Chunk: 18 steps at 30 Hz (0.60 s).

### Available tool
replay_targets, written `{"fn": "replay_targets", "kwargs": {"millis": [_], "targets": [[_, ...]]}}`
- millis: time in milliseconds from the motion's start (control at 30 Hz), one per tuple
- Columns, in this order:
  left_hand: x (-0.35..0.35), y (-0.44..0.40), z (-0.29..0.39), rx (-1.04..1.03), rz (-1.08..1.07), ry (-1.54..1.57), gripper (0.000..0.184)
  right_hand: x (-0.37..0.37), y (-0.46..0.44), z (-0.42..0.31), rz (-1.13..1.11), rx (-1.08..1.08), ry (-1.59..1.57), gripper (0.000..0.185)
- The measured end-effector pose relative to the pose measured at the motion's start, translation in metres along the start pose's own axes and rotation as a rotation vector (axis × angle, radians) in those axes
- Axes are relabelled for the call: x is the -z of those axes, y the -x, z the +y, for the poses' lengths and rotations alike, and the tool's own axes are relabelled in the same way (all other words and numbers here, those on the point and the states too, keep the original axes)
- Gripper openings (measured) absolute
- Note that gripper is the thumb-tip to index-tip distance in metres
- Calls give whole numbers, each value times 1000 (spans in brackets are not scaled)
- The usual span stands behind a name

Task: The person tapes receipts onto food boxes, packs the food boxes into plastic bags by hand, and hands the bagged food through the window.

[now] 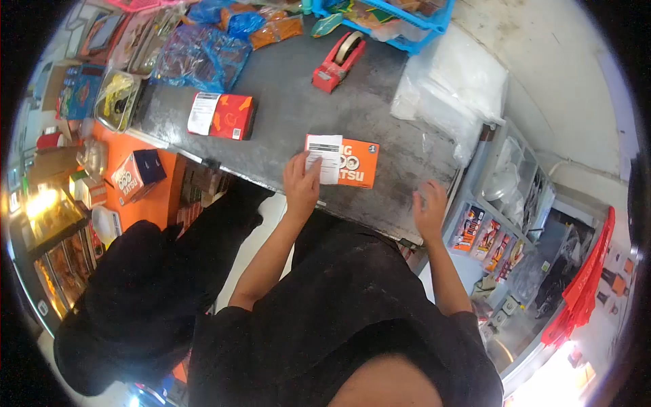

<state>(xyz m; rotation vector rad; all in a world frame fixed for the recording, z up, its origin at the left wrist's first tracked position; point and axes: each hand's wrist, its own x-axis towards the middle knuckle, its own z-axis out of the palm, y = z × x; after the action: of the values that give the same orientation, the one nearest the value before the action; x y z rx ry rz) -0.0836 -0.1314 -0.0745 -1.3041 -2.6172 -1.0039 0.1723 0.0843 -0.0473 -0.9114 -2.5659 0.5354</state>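
An orange food box [359,166] with "KATSU" lettering lies on the dark metal table [285,88], a white printed slip [329,152] covering its left side. My left hand [302,183] rests at the left edge of the slip, fingers apart and touching the paper. Over the table's right front part, my right hand [430,207] is empty, its fingers loosely curled and apart. Farther left on the table sits a red box [232,117] with another white slip [203,113] on it. Behind them stands a red tape dispenser [338,62].
Plastic bags in blue [200,61] and a blue basket [413,44] line the back. A stack of clear plastic bags [451,81] lies at the right. A person in black [135,298] is close on my left. Sauce sachets [478,234] fill a bin at right.
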Motion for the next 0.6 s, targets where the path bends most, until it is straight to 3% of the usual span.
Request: {"fn": "replay_targets", "kwargs": {"millis": [67,200,267,333,367,400,467,600], "targets": [[5,-3,5,-10,3,39,32,30,20,30,60,-160,77,30],[9,4,8,-2,16,52,30,63,77,79,277,-280,198,27],[13,11,10,0,35,25,29,79,103,86,251,-543,202,26],[14,9,17,-12,66,-49,28,82,131,100,347,-620,261,27],[2,20,11,175,57,127,26,90,150,109,456,-707,358,27],[1,21,15,76,58,47,24,95,169,123,461,-790,251,28],[-4,19,23,-122,83,-118,21,91,207,153,674,-796,405,27],[-13,-6,111,-329,-45,-80,19,139,216,142,747,-869,388,21]]}}
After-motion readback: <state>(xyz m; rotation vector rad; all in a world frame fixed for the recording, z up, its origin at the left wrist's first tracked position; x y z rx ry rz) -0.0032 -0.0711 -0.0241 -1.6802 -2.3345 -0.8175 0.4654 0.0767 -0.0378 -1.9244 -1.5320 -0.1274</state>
